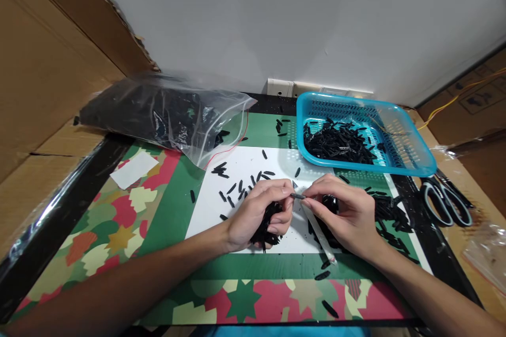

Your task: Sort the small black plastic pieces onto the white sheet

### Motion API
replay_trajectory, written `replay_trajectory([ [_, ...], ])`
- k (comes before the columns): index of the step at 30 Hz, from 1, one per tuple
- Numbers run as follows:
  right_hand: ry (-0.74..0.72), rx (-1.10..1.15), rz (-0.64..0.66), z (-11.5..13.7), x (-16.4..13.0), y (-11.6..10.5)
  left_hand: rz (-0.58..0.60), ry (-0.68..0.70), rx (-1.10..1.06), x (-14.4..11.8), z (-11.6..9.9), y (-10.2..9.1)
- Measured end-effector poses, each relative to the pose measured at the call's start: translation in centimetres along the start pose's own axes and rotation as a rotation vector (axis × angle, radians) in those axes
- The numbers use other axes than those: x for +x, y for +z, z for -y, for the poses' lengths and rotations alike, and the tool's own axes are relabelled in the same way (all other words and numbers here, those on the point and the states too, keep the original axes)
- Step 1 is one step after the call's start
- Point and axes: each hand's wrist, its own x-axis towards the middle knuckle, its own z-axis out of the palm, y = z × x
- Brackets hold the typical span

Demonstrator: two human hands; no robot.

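My left hand [259,211] is curled around a bunch of small black pieces [267,227] over a white sheet [205,210]. My right hand [343,216] pinches a thin white stick-like tool [320,237] near its upper end, its tip meeting one black piece [297,196] held between the fingertips of both hands. Loose black pieces [241,187] lie scattered on the sheet just beyond my left hand. Another heap of black pieces [389,210] lies to the right of my right hand.
A blue plastic basket [415,160] holding several black pieces stands at the back right. A clear zip bag [169,116] of black parts lies at the back left. Scissors [445,200] rest on the right. Cardboard walls [51,68] flank the patterned mat [130,221].
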Motion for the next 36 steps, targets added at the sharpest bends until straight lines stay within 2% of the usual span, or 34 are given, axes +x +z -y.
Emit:
replay_trajectory([
  [21, -0.047, -0.103, 0.052, -0.3, 0.0, -0.1, -0.024, -0.015, 0.028, 0.1, 0.2, 0.0],
  [29, -0.055, -0.151, 0.035, -0.1, 0.1, 0.0, -0.038, -0.043, 0.037, 0.2, 0.0, 0.1],
  [33, -0.215, -0.287, -0.030, -0.1, 0.5, -0.8, -0.026, -0.024, 0.031, 0.3, 0.1, 0.1],
  [36, -0.323, -0.602, -0.200, -0.6, 1.2, -2.4, -0.021, -0.031, 0.032, 0.2, 0.1, 0.0],
])
